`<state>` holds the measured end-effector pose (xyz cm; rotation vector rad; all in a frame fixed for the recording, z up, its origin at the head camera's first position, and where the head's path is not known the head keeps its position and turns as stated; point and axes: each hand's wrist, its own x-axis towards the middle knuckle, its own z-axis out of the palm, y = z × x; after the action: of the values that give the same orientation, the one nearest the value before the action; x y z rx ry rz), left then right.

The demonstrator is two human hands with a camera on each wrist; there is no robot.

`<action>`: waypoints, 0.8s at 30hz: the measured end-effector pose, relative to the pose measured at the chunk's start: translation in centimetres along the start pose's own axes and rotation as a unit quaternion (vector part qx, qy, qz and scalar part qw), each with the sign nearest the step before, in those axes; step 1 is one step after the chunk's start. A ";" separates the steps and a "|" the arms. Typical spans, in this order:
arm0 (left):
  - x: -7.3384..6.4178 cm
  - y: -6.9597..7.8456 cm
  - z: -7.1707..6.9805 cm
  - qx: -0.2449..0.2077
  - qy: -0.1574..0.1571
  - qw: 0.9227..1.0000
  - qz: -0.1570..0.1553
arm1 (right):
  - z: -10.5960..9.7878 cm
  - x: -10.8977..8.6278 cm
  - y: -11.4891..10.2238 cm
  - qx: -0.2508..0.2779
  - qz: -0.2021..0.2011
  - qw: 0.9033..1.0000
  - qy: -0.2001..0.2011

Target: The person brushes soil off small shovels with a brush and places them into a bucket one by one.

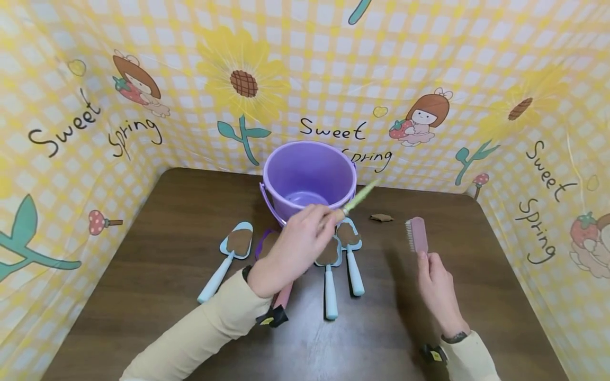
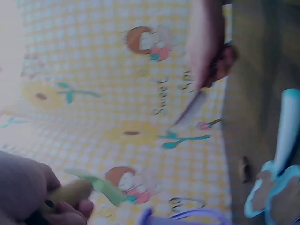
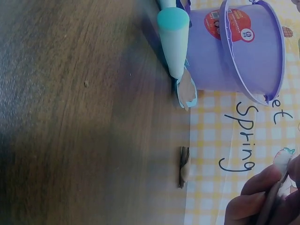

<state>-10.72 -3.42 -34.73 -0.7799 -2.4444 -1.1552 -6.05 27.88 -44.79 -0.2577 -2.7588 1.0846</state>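
My left hand (image 1: 297, 246) grips the tan handle of a small tool with a narrow green blade (image 1: 363, 196), held in front of the bucket's right rim. The purple bucket (image 1: 305, 169) stands upright at the back of the table, its handle hanging down. Off to the right, my right hand (image 1: 437, 288) pinches a pink brush (image 1: 419, 235) by its handle, pale bristles facing left. Light blue toy shovels (image 1: 331, 291) with brown on their blades lie in front of the bucket. Under my left arm, a shovel with a pink handle (image 1: 284, 296) and purple-edged blade is partly hidden.
A small brown scrap (image 1: 382, 217) lies on the dark wooden table (image 1: 143, 254) right of the bucket. Another light blue shovel (image 1: 219, 275) lies at the left. Yellow checked cloth (image 1: 181, 106) with printed flowers and figures walls in the table's back and sides.
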 end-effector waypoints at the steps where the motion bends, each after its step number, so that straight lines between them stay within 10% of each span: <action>1: 0.2 -0.1 -0.5 0.010 0.009 1.000 -0.002 | 0.0 0.0 0.1 -0.001 0.000 1.000 0.000; 10: 1.9 -2.1 -3.0 0.071 0.048 0.996 -0.035 | 0.1 -0.1 0.4 0.007 0.016 1.000 -0.023; 24: 2.9 -5.0 -1.3 0.128 0.041 0.989 -0.058 | 0.2 -0.2 0.9 -0.040 0.021 0.998 -0.039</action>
<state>-15.96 -6.08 -35.54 -0.5115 -2.5297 -0.8671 -5.77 28.36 -45.59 -0.2914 -2.8835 1.0167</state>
